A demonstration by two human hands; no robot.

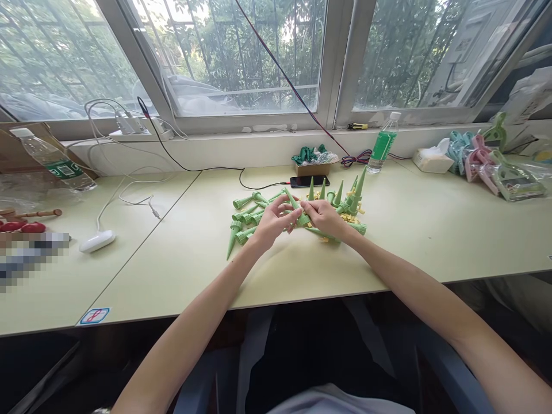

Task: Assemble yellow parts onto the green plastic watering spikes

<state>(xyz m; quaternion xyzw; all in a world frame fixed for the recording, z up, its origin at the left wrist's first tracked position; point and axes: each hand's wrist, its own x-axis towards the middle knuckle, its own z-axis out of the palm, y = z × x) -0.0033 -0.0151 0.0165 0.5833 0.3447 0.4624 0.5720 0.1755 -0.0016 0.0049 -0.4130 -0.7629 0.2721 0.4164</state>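
Note:
My left hand (274, 221) and my right hand (324, 218) meet over the middle of the pale table (181, 259), both closed on one green plastic spike (297, 208) held between them. To the left of my hands lies a pile of green spikes (244, 221) on their sides. Behind and to the right, several green spikes (351, 198) stand upright among small yellow pieces (348, 218).
A black phone (309, 181) and a small box of green parts (313, 161) sit behind the spikes. A green-labelled bottle (383, 146) stands at the back right, a tissue pack (432, 160) and bagged items (513, 181) beyond. A white charger (97, 240) and cables lie left.

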